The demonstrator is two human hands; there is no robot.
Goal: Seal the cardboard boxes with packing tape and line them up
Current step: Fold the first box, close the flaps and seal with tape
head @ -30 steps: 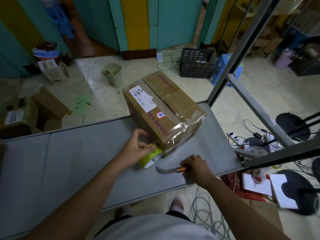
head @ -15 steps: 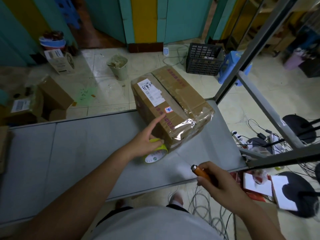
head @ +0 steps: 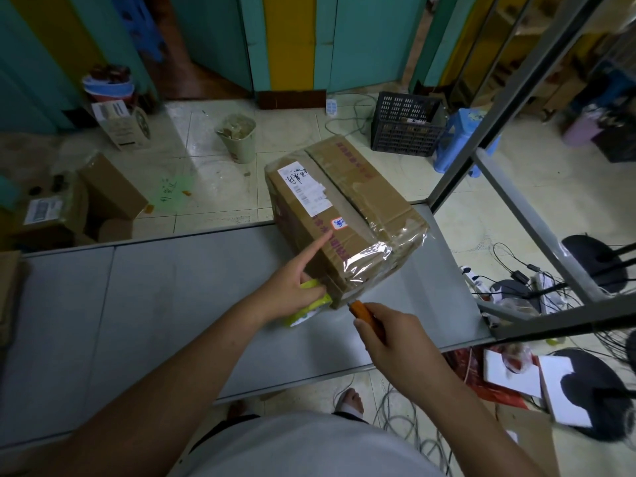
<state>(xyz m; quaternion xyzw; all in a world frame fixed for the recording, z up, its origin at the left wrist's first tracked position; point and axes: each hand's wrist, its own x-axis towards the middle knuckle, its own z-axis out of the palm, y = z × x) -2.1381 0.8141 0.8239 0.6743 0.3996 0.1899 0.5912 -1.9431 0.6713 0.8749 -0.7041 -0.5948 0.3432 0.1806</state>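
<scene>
Head view: I see the cardboard box (head: 347, 215) at the worktop's (head: 165, 304) far-right corner, overhanging the far edge, left hand (head: 289, 294) gripping the tape roll (head: 309, 308) against its near end, index finger straight, right hand (head: 390, 337) clenched round the orange-handled knife (head: 365, 313) just beside that end.
</scene>
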